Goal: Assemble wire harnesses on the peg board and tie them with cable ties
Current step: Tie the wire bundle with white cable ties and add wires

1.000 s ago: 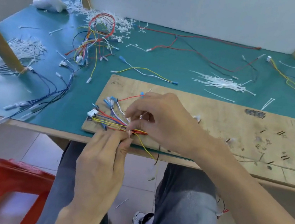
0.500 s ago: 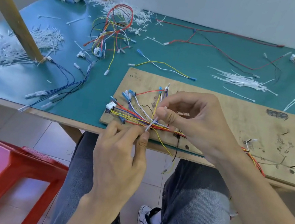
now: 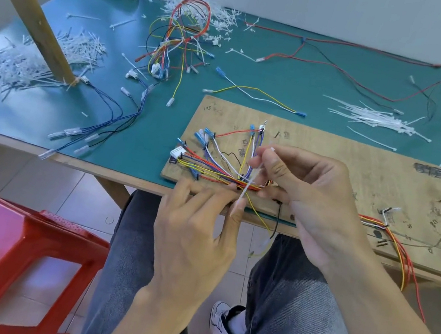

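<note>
1. Your right hand [image 3: 305,199] is curled, with thumb and forefinger pinching the head end of a white cable tie [image 3: 254,174]. The other fingers fold loosely under and hold nothing that I can see.
2. Your left hand [image 3: 195,236] reaches up from below. Its fingertips are closed at the near edge of the peg board [image 3: 360,168], and the tie's tail lies against the forefinger. It looks pinched there, though the contact is partly hidden.
3. The tie runs slantwise between your two hands and crosses the wire bundle [image 3: 220,177] just above your left fingertips. My judgement is that you hold one end in each hand so the strap can be looped round the wires and the tail fed into the head.
4. The bundle lies flat on the board, just left of your right palm. It fans out beyond your left fingertips to a white connector [image 3: 177,152] and blue terminals. Tying where the wires run together, short of the fan, should leave the branches free.
5. Beyond your right wrist the same harness runs on along the board, with a tie already on it there.
6. Spare ties [image 3: 375,119] lie in a heap well beyond your right hand, on the green mat.
7. Risk, as I judge it: a yellow and a black wire droop off the board edge below your right hand, so check whether they belong in the loop before you cinch it.
</note>
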The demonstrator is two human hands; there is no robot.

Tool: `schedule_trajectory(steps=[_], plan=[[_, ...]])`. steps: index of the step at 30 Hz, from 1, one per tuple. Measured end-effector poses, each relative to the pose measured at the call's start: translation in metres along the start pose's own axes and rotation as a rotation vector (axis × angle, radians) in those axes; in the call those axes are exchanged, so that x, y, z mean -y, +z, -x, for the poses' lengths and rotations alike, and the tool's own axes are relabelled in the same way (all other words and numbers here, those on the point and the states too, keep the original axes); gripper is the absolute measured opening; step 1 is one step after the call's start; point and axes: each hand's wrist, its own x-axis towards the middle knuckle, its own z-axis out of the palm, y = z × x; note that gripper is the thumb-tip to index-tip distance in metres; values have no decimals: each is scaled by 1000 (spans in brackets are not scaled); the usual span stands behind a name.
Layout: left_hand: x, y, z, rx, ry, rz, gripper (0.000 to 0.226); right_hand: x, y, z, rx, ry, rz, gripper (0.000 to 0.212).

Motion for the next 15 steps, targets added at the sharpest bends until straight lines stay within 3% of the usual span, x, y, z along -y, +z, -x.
schedule_trajectory(steps=[8, 15], plan=[[8, -2, 11, 99, 137, -174, 27, 8, 4, -30, -246, -318, 320, 11], [9, -1, 20, 187, 140, -205, 39, -4, 13, -47, -244, -391, 580, 8]])
